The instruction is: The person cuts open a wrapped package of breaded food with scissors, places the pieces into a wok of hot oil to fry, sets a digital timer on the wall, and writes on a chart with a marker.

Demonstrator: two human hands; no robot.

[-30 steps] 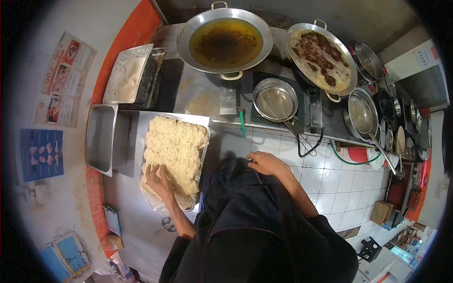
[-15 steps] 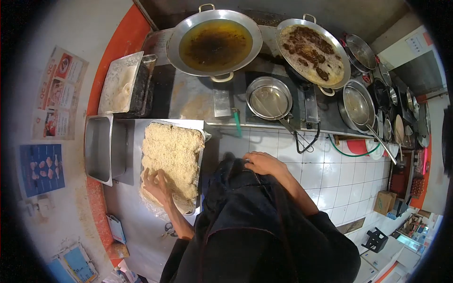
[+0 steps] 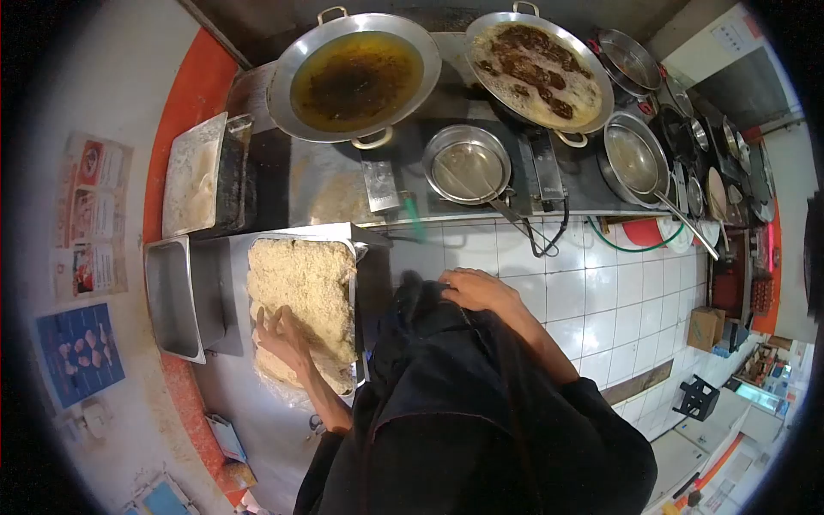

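A metal tray [image 3: 353, 300] is heaped with pale, crumb-coated food [image 3: 300, 275]. My left hand [image 3: 281, 339] rests on the left part of this coated layer, its fingers bent and apart. I see nothing held between them, though the fingertips are partly lost against the crumbs. Clear plastic [image 3: 287, 386] shows under the tray's near end. My right hand [image 3: 481, 290] lies against the dark clothing [image 3: 425, 300] at my front, fingers loosely extended and holding nothing visible.
A wok of dark oil [image 3: 356, 81] and a wok of bubbling oil with browned pieces [image 3: 541, 73] stand on the stove. Between them and me is a pan with a strainer [image 3: 466, 165]. A deep steel container [image 3: 172, 296] sits left of the tray; scissors [image 3: 316, 422] lie nearby.
My view has turned slightly, so the woks and stove sit further left in it. My left hand stays on the crumbs with little finger movement; my right hand stays against the clothing.
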